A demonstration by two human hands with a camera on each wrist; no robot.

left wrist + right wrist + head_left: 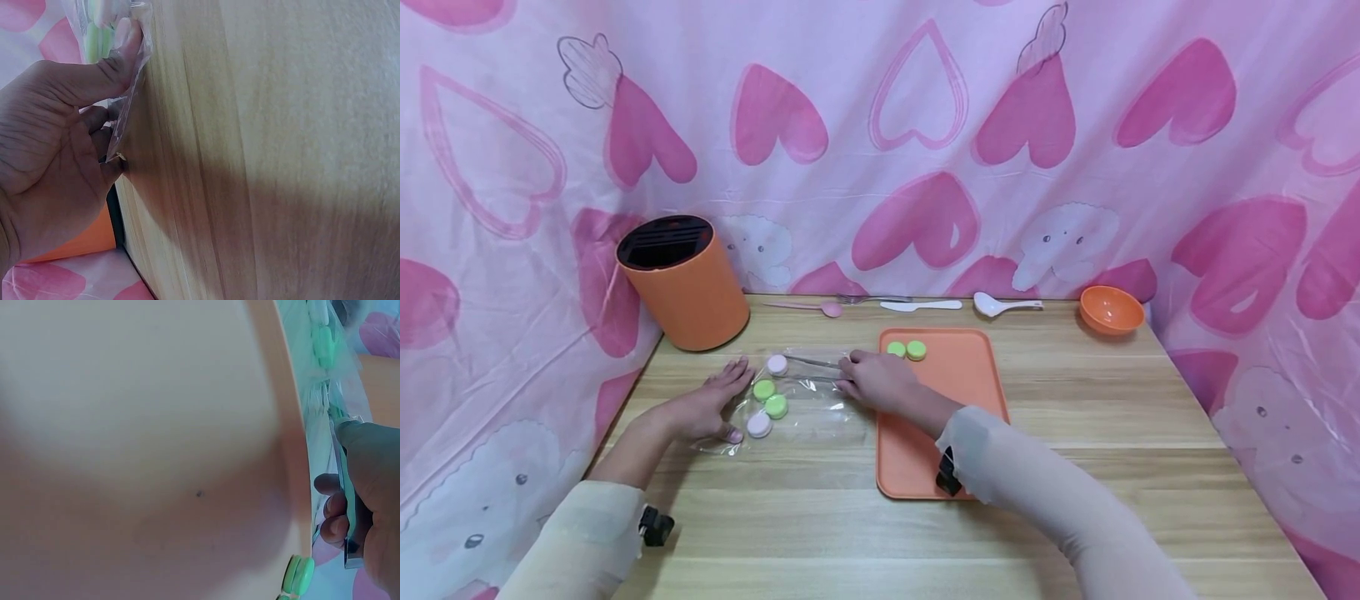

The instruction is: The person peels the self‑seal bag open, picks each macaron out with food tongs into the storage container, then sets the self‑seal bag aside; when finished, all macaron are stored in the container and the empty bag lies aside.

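My right hand (pixel 880 381) grips metal tongs (pixel 814 362) over the orange tray's left edge. Their tips point left into a clear plastic bag (pixel 820 421) lying on the table, beside a pale pink macaron (pixel 777 364). Another pale pink macaron (pixel 759 424) and two green macarons (pixel 763 390) are in the bag. With fingers spread, my left hand (pixel 703 408) presses the bag's left end; the thumb (pixel 128 53) lies against the plastic in the left wrist view. Two more green macarons (pixel 916 350) sit at the top left of the orange tray (pixel 940 467).
An orange knife block (pixel 688 292) stands at the back left. Along the back edge lie a pink spoon (pixel 831 309), a fork (pixel 872 297), a white knife (pixel 921 306) and a white soup spoon (pixel 992 306). An orange bowl (pixel 1111 310) sits at the back right, near the curtain.
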